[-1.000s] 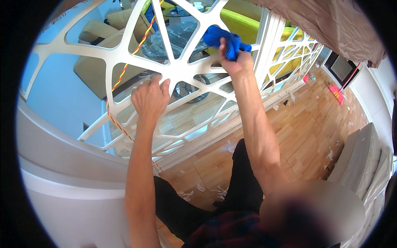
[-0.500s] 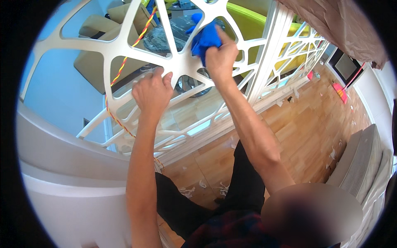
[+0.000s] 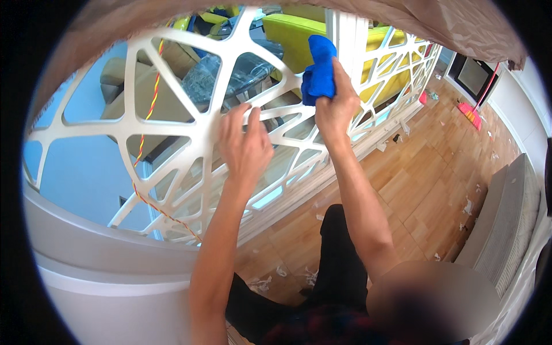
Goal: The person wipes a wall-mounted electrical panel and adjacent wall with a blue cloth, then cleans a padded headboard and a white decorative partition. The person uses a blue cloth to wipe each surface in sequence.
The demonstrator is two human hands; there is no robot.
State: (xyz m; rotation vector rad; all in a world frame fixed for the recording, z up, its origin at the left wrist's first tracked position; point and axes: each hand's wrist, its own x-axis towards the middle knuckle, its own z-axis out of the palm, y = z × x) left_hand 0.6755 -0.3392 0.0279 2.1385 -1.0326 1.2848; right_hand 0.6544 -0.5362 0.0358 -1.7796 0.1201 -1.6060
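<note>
A bunched blue cloth is clasped in my right hand, at the right part of a white openwork lattice panel. The cloth covers part of a lattice bar near the panel's upright post; whether it presses on the bar is hard to tell. My left hand is over the middle of the lattice, fingers apart and somewhat bent, with nothing visible in it. Its fingertips lie at the bars, but I cannot tell if they touch. A red-and-yellow twisted wire hangs down the panel's left side.
Behind the lattice are a plastic-wrapped dark table, a yellow-green sofa and beige seats. Scraps litter the wooden floor. A pink broom and a grey padded piece are at the right. Brown sheeting hangs above.
My right hand has moved right with the blue cloth, toward the post. My left hand has shifted right and a little down, its fingers spreading. The view has tilted, showing more sheeting.
</note>
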